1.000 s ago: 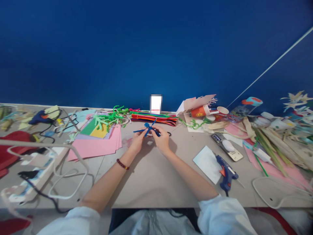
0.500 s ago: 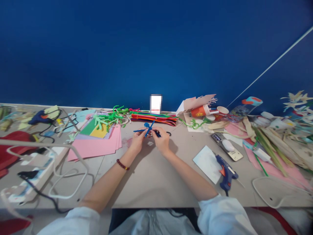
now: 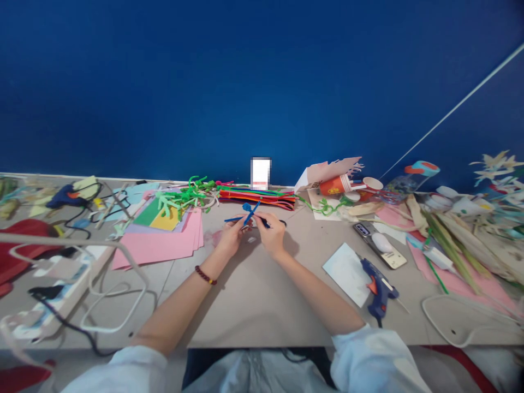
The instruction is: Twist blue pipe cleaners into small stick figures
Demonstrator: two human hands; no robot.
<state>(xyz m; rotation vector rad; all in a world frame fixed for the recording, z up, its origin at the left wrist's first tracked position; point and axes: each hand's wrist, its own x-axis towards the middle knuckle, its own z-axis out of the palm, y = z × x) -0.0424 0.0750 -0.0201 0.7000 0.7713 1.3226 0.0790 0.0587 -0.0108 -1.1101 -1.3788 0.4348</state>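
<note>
A blue pipe cleaner (image 3: 253,210), bent with its ends crossing and a small bunched knob at the top, is pinched between both hands above the middle of the table. My left hand (image 3: 230,239) grips it from the left, fingers closed; one blue end sticks out to that side. From the right, my right hand (image 3: 272,234) pinches it with thumb and forefinger. Something dark with a loop shows behind the right fingers; its kind is mostly hidden. Just beyond the hands lies a bundle of coloured pipe cleaners (image 3: 257,198).
Pink paper sheets (image 3: 158,248) and green pipe cleaner pieces (image 3: 176,201) lie left, with a power strip (image 3: 61,295) nearer me. On the right are a glue gun (image 3: 380,292), a phone (image 3: 395,258), paper cups (image 3: 333,185) and dried husks (image 3: 458,245). A blue wall rises behind.
The blue pipe cleaner has shifted very slightly in my fingers, its knob a touch to the right and lower left end less visible. Both arms stay nearly where they were.
</note>
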